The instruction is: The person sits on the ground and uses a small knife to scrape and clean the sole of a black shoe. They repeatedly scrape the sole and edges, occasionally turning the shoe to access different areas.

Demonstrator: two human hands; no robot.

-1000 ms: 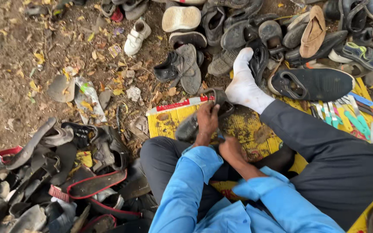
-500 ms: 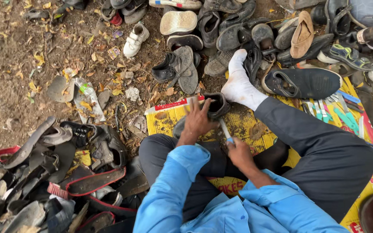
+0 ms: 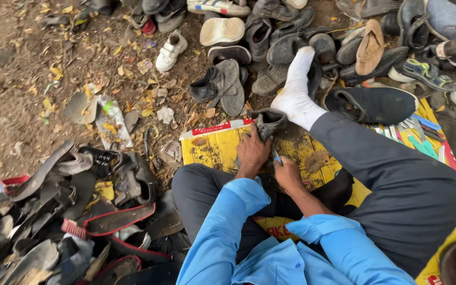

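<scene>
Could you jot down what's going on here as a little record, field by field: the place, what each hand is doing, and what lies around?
Place: bare dirt ground strewn with dry leaves
Seat: yellow printed mat
Left hand: pressing down on a dark shoe
Right hand: beside the shoe, gripping a small tool; its kind is unclear
Foot: white sock, leg stretched forward
Clothing: blue sleeves, dark trousers
Ahead: pile of worn shoes, a black slip-on
Left side: heap of soles and straps
</scene>
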